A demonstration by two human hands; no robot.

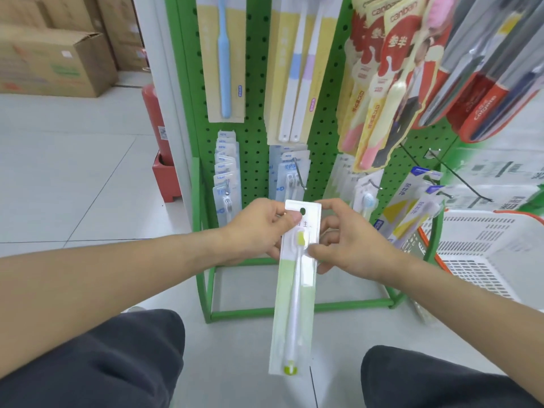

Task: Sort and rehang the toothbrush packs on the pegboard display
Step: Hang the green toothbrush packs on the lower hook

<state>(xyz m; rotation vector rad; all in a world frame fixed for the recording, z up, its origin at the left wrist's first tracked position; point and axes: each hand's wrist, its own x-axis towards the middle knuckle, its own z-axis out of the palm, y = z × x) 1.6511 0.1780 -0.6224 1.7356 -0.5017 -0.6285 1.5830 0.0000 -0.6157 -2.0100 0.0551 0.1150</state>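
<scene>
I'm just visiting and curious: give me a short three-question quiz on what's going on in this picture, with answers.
1. True or false: both hands hold the green pack.
2. What colour is the pegboard? A red, B green, C blue.
3. What stands at the right of the rack?

Key
1. True: the left hand and right hand pinch it near its top.
2. B.
3. A white basket.
</scene>
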